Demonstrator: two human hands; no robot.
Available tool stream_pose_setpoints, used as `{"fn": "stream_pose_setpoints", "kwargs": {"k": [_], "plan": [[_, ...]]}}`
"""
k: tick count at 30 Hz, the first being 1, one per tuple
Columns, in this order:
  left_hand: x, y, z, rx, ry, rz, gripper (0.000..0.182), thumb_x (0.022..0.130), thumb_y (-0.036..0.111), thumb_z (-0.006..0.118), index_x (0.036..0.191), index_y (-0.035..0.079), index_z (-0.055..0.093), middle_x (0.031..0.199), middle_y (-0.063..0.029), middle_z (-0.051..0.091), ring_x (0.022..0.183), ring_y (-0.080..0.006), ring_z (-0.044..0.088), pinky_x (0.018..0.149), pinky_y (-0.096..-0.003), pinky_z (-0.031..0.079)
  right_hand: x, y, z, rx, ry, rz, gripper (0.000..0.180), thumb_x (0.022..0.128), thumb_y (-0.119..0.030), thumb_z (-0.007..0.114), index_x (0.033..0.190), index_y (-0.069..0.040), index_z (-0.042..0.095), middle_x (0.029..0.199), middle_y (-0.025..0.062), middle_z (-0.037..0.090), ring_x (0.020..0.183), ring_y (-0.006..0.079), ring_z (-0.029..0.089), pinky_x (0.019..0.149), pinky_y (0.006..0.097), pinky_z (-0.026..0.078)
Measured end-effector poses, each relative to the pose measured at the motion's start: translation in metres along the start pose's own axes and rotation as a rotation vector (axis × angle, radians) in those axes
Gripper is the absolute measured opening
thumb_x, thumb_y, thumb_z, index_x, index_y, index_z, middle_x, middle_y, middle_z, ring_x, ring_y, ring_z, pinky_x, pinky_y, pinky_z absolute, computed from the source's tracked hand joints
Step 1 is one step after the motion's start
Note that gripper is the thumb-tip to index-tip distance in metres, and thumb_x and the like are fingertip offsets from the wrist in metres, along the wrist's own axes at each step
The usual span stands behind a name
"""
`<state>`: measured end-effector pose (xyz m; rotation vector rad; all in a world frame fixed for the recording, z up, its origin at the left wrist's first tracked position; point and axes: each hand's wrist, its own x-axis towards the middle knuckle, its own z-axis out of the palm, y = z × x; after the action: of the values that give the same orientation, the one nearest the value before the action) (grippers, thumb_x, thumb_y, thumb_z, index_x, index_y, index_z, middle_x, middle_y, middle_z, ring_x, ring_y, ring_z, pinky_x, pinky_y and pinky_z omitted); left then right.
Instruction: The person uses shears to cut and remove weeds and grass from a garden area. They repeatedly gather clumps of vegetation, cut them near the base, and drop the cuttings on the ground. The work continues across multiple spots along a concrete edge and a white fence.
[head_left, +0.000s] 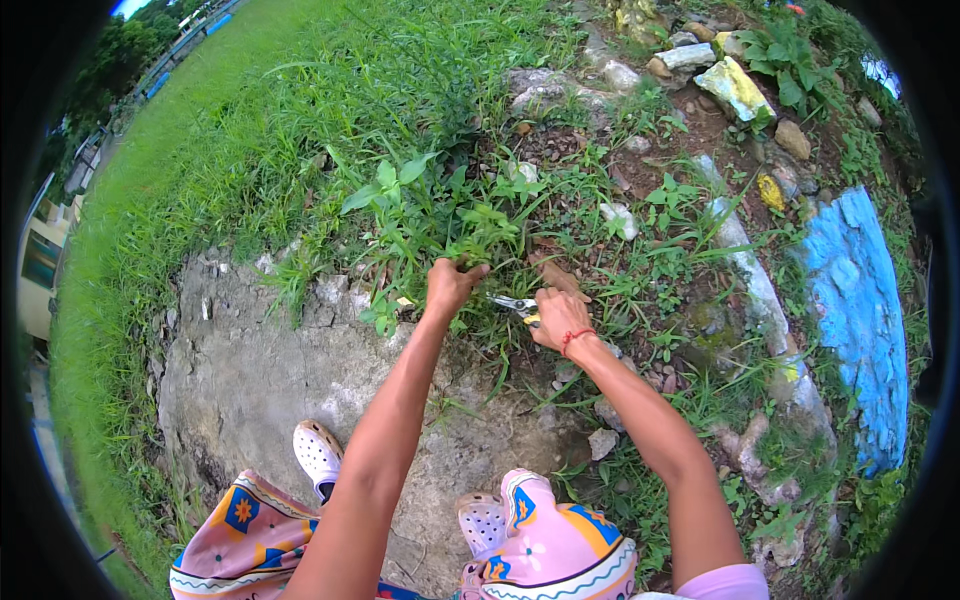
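Note:
My left hand (450, 286) grips the stems of a leafy green weed (486, 234), whose top leaves are blurred. Just to the right, my right hand (559, 315) holds pruning shears (517, 304) with metal blades and yellow on the handle. The blades point left toward the stems below my left hand; grass partly covers their tips, so I cannot tell whether they touch a stem. A broad-leaved plant (386, 187) grows beyond my left hand. Behind my right hand lies a brown dry leaf (559, 276).
Under my feet, in white clogs (318, 454), is a cracked concrete slab (300, 375). A blue-painted rock (855, 322) and a narrow concrete edging (750, 277) run along the right. Loose stones (735, 88) lie at upper right. Tall grass (247, 135) covers the left.

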<state>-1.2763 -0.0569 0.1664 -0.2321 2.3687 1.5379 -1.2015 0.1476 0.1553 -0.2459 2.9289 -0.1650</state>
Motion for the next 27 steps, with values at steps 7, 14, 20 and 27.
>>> {"fn": "stream_pose_setpoints", "kwargs": {"k": [7,14,20,27], "plan": [[-0.033,-0.03,-0.016,0.379,-0.152,0.025,0.028,0.074,0.024,0.072,0.092,0.002,0.068,0.078,-0.0166,0.068,0.07,-0.0274,0.066,0.067,-0.0373,0.051,-0.045,-0.006,-0.007,-0.096,0.106,-0.029,0.054,0.059,-0.031,0.078,0.1,-0.005,0.051,0.099,0.0114,0.049,0.098,0.027,0.047,0.083,0.0433,0.035],[-0.065,-0.027,0.0,0.193,0.101,0.184,0.016,0.079,0.016,0.067,0.088,0.002,0.068,0.077,-0.0173,0.068,0.068,-0.0266,0.065,0.064,-0.0394,0.049,0.009,-0.056,0.029,-0.053,0.046,-0.005,0.049,0.062,-0.027,0.076,0.099,-0.001,0.057,0.099,0.0137,0.057,0.098,0.0299,0.055,0.083,0.0423,0.044],[-0.07,-0.071,-0.084,0.148,0.331,-0.058,0.022,0.077,0.02,0.068,0.089,0.001,0.067,0.079,-0.018,0.068,0.073,-0.031,0.066,0.068,-0.0399,0.05,-0.012,-0.025,0.0,0.081,-0.019,-0.009,0.054,0.063,-0.031,0.076,0.105,-0.003,0.056,0.104,0.013,0.058,0.105,0.0293,0.054,0.091,0.0471,0.041],[-0.058,-0.072,-0.005,0.01,0.226,0.175,0.083,0.07,0.05,0.075,0.119,-0.01,0.046,0.118,-0.0318,0.049,0.103,-0.0408,0.056,0.089,-0.0416,0.047,-0.025,-0.033,-0.025,-0.203,0.157,-0.012,0.058,0.059,-0.036,0.078,0.109,-0.017,0.054,0.108,0.0119,0.047,0.109,0.0317,0.045,0.102,0.069,0.016]]}}
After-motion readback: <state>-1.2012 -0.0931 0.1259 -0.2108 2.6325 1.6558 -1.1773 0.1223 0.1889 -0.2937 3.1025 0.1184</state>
